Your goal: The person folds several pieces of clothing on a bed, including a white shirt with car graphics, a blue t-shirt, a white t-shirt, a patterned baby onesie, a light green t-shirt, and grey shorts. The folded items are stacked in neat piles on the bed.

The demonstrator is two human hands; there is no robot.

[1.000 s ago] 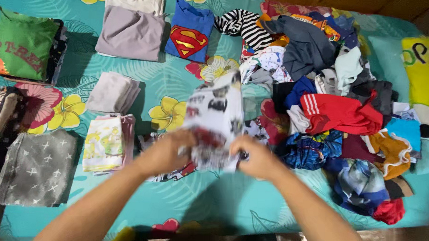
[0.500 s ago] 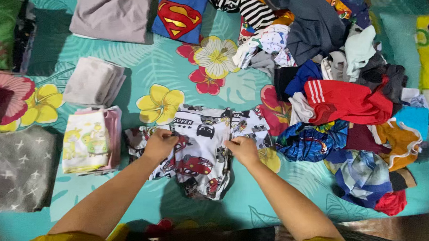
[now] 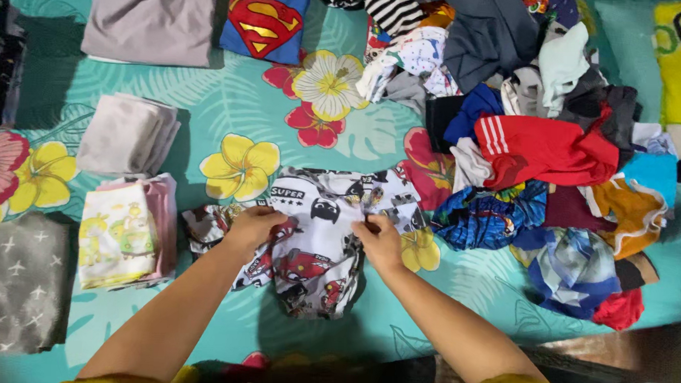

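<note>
Near bed's front edge | both my hands pinch printed shirt [image 3: 316, 243] — left hand [image 3: 252, 226] at its left, right hand [image 3: 379, 242] at its right | shirt lies crosswise between them.

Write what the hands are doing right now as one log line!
left hand: pressing printed white shirt | right hand: pinching shirt's middle | shirt: flat on floral sheet | unsorted clothes pile: right

Place: a home bedroom.
Bed: teal flowered sheet [image 3: 230, 112] covers it.
Laundry: loose heap of clothes [image 3: 538, 145] at right; folded stacks [image 3: 127, 135] at left.
Pillow: yellow cartoon pillow [image 3: 680, 75] at far right.
</note>
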